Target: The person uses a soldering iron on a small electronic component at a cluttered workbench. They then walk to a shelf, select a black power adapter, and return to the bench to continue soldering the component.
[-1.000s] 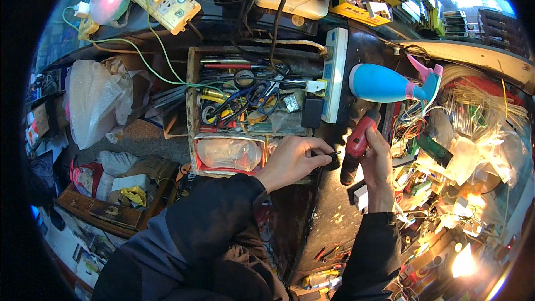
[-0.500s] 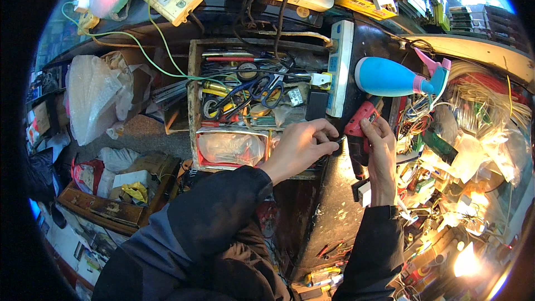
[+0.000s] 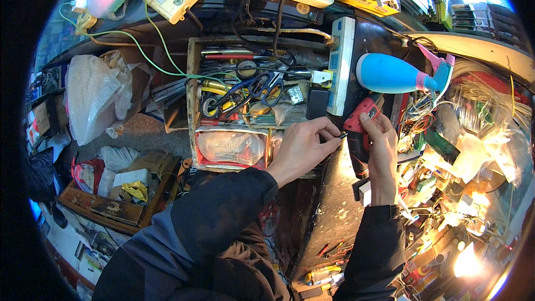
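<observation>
My right hand (image 3: 382, 150) is wrapped round a red-and-black handheld power tool (image 3: 358, 118), with the thumb lying on its red body. The tool's dark grip slants down toward a small black-and-white block. To its left, my left hand (image 3: 306, 145) pinches a small dark piece (image 3: 343, 135) between thumb and fingertips, close beside the tool. That piece is too small to name. Below both hands lies the worn dark bench top (image 3: 329, 212). Just above the fingers stands a white-and-blue power strip (image 3: 340, 67) with a black plug-in adapter (image 3: 317, 105).
A blue spray bottle (image 3: 390, 72) lies beyond my right hand. At left is an open drawer (image 3: 194, 86) of scissors, tape and screwdrivers. Loose wires (image 3: 426, 117) and small parts crowd the right side, near a glaring lamp (image 3: 467, 262). Bubble wrap (image 3: 92, 97) sits far left.
My left hand has shifted very slightly right, bringing the small dark piece nearer the tool. My right hand keeps its hold, and the view has shifted a little.
</observation>
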Demonstrator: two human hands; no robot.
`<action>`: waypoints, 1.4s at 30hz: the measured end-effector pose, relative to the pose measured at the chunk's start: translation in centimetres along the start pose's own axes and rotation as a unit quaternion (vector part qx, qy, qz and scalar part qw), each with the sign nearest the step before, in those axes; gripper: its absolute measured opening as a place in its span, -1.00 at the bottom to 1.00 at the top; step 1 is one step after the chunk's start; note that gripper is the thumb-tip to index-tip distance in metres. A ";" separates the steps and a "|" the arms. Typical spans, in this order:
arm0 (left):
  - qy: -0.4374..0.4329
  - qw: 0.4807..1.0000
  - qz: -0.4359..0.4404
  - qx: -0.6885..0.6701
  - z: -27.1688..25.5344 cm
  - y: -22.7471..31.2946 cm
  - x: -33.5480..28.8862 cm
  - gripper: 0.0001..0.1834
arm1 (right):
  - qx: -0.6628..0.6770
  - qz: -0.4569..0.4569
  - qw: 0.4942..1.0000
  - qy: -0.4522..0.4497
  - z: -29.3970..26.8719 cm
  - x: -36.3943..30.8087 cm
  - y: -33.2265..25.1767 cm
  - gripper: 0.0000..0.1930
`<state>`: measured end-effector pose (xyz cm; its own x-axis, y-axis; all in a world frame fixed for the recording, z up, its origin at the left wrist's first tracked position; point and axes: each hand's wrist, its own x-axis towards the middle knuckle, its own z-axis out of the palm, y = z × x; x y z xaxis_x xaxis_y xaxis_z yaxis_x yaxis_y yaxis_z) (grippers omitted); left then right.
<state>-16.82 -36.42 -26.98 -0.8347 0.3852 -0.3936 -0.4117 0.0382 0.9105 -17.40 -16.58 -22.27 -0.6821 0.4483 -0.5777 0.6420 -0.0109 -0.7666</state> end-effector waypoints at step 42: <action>0.020 0.992 0.007 0.123 2.2 0.2 1.2 -0.76 | -0.128 -0.042 0.991 0.026 -3.1 -0.7 1.5 -0.48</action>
<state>-17.10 -33.87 -26.96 -0.8560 0.3501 -0.3805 -0.3017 0.2594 0.9174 -14.94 -14.15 -22.16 -0.7227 0.4828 -0.4946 0.6556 0.2522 -0.7117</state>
